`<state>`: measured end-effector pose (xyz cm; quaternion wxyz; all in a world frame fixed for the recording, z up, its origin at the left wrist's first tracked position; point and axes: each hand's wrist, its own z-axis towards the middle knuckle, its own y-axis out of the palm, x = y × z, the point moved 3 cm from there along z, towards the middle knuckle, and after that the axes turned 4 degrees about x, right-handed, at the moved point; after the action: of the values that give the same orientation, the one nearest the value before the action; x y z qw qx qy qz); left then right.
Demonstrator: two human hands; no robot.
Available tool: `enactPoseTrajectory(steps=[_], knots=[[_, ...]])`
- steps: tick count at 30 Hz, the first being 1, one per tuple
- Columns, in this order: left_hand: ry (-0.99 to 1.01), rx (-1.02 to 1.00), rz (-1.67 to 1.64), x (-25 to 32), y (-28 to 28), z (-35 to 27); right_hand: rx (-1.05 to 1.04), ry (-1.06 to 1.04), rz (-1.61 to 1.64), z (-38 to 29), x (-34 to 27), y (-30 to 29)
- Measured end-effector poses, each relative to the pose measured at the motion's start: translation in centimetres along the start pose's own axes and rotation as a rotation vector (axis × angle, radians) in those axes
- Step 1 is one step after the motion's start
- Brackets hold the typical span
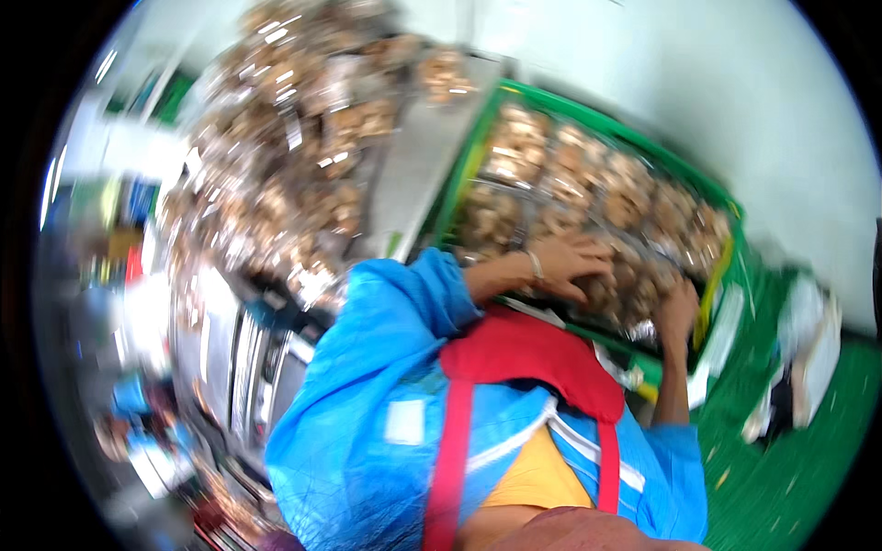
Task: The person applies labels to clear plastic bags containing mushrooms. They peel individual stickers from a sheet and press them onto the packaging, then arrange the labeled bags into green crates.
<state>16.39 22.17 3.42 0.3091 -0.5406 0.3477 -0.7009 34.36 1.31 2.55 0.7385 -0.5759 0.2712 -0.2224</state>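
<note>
A green plastic crate (613, 131) stands before me, holding rows of clear plastic packs (568, 162) of light-brown, lumpy produce that looks like mushrooms. My left hand (572, 265) lies palm down over the near row, its fingers apart on the packs. A thin band circles that wrist. At the crate's near right corner, my right hand (677, 310) reaches inside and touches the end pack (641, 293). Blur hides whether its fingers grip the pack. Yellow strips (716, 296) run along the crate's short sides.
A large heap of similar packs (275, 158) covers the metal table (431, 131) to the left. A pale wall (689, 89) rises behind the crate. White and dark items (799, 358) lie on the green floor (820, 448) at right. People (148, 434) are blurred at far left.
</note>
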Motion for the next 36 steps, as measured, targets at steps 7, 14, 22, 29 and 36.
enactPoseTrajectory(steps=[7, 14, 22, 29, 36], knots=[[-0.652, 1.08, -0.605, -3.7, -12.6, -13.1, -0.274, 0.004, 0.932, 11.1, -16.5, -5.5], [-0.748, 1.375, -0.973, -1.8, -13.9, -22.9, -0.992, 0.313, 1.605, 25.6, -46.2, 5.7], [-0.965, 1.554, -0.845, 0.8, -12.1, -32.7, 0.042, 0.195, 1.106, 30.3, -55.2, 12.4], [-1.064, 1.523, -0.929, 0.7, -9.6, -33.7, -0.625, 0.237, 0.8, 35.1, -43.8, 16.5], [-0.947, 1.202, -1.027, -3.2, -11.0, -25.7, -0.231, 0.055, 1.006, 30.3, -46.7, 17.4]])
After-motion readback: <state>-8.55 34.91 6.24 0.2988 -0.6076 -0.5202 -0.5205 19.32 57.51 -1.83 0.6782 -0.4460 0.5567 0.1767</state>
